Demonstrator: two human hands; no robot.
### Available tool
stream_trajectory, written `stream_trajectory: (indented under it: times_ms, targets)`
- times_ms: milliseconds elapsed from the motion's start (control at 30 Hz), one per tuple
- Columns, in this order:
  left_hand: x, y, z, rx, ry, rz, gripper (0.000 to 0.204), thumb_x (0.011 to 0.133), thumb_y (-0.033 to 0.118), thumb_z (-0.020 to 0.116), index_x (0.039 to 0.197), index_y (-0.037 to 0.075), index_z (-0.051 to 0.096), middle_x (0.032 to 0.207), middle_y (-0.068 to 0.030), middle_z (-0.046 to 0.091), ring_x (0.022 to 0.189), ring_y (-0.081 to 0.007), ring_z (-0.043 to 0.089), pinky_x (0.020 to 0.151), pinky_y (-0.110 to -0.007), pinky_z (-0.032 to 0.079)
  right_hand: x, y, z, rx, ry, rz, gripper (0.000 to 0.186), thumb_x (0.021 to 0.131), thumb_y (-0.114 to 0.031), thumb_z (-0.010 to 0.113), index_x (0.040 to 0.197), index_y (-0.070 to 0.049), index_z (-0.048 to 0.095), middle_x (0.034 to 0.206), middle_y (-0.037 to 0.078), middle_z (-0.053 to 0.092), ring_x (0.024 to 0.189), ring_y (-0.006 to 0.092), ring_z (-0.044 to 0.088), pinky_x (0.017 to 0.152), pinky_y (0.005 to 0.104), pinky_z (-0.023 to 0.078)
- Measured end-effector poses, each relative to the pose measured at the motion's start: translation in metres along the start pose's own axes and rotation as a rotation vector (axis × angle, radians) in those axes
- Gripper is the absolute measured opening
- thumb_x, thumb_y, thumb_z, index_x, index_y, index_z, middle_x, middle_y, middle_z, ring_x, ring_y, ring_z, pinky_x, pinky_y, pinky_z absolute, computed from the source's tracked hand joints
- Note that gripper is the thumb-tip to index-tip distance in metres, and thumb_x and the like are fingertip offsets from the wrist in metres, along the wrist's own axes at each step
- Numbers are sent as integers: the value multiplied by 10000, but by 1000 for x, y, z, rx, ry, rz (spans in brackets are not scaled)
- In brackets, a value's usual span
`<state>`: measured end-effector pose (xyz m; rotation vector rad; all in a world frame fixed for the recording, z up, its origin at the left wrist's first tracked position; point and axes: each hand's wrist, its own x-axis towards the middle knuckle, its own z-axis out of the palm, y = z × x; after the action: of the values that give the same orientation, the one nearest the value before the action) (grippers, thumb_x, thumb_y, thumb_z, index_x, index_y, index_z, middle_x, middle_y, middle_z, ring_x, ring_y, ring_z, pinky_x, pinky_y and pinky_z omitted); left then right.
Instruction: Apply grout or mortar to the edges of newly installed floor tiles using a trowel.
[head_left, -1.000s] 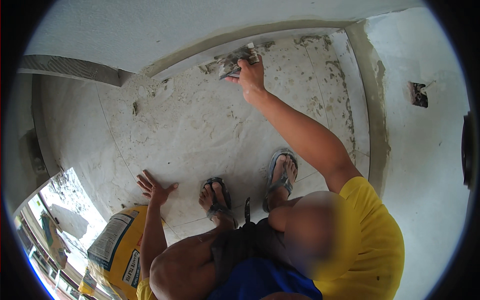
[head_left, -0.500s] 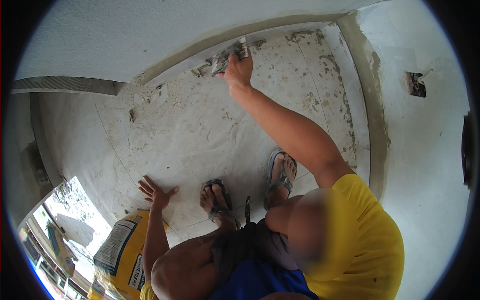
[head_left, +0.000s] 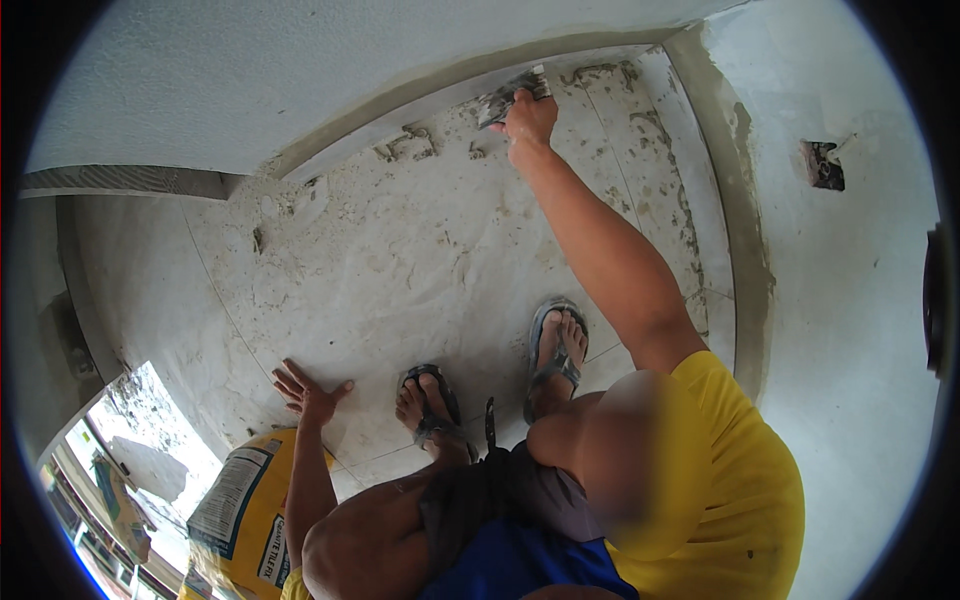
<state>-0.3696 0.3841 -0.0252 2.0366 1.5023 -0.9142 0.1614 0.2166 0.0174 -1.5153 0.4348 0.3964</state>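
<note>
My right hand (head_left: 532, 118) reaches far forward and is closed on a flat, rectangular, mortar-smeared scraper (head_left: 500, 103). The scraper lies low at the foot of the far wall, against the tile skirting (head_left: 400, 122). Dirt hides what it is made of. Wet-looking mortar crumbs (head_left: 408, 146) lie on the floor left of it. My left hand (head_left: 312, 393) rests on the pale floor tiles (head_left: 390, 270) with its fingers spread, holding nothing. It is just beyond a yellow bag (head_left: 240, 500) and left of my sandalled feet.
A rough grey mortar band (head_left: 720, 130) runs above the skirting along the right wall. An open socket box (head_left: 824, 165) is set in that wall. At far left a grey ledge (head_left: 130, 181) juts out, and bright daylight enters at lower left. More mortar spots dot the right-hand floor.
My right hand has slid the scraper rightward along the foot of the far wall. Mortar crumbs now show where it was. My left hand stays in place on the floor.
</note>
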Motion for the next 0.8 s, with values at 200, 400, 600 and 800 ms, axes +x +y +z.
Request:
stream_trajectory:
  times_ms: [200,400,600,800]
  targets:
    - [1,-5,4,-9,3,7,1506,551,570,867,1472,167,-253,1515,-199,-319,1408,-408,-253,1074,-699,14,-7,5,8,13,115,-213,283,912,-62,466,1181,-3,532,1011,133,629,759,257,641,449,378,548]
    - [4,-3,5,-14,8,9,1486,572,516,881,1474,174,-249,1516,-185,-324,1405,-402,-263,1068,-702,17,22,-10,-19,-12,139,-89,245,916,-82,463,1138,0,523,994,117,621,736,239,628,469,378,548]
    - [3,-5,4,4,11,4,1507,548,542,881,1475,169,-247,1516,-196,-318,1410,-399,-253,1072,-704,25,42,-26,-34,-39,168,-101,272,921,-141,500,1164,-20,518,1063,112,598,796,233,612,497,376,532]
    - [3,-2,3,11,9,-7,1515,540,542,883,1474,169,-249,1519,-190,-317,1414,-394,-248,1082,-689,29,67,-31,-55,1,210,-116,270,911,-142,552,1129,16,538,1000,140,615,724,231,606,498,370,517]
